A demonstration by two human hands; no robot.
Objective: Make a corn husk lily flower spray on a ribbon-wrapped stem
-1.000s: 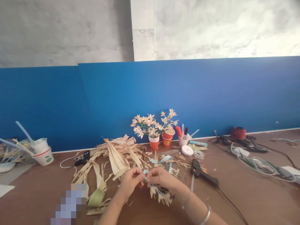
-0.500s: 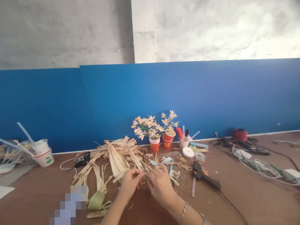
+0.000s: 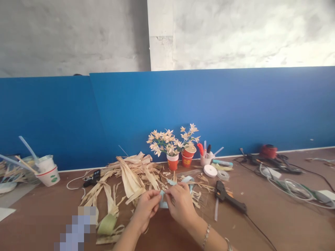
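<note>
Between my two hands is a narrow light blue strip [image 3: 163, 204], thin like ribbon or tape. My left hand [image 3: 146, 208] is closed in a pinch on its upper end. Close beside it, my right hand [image 3: 182, 203] is bent over the strip with thumb and forefinger together. The right fingertips partly cover the strip, and whatever else they hold is too small to make out. Just behind the hands, more light blue strip [image 3: 171, 182] lies on the table. Dried corn husks [image 3: 132, 177] are heaped beyond my left hand.
Red paper cups [image 3: 172, 164] hold pale husk flowers [image 3: 167, 139] against the blue partition [image 3: 222, 111]. A black glue gun [image 3: 230, 198] lies right of my hands. Nearby are a white roll [image 3: 210, 170], clear tape [image 3: 223, 175] and a pen cup [image 3: 205, 160]. Cables [image 3: 295, 186] sprawl far right.
Light blue strip now shows between my hands, where hardly any was visible before. My right fingers have lowered and bent inward; my left hand stays in nearly the same place.
</note>
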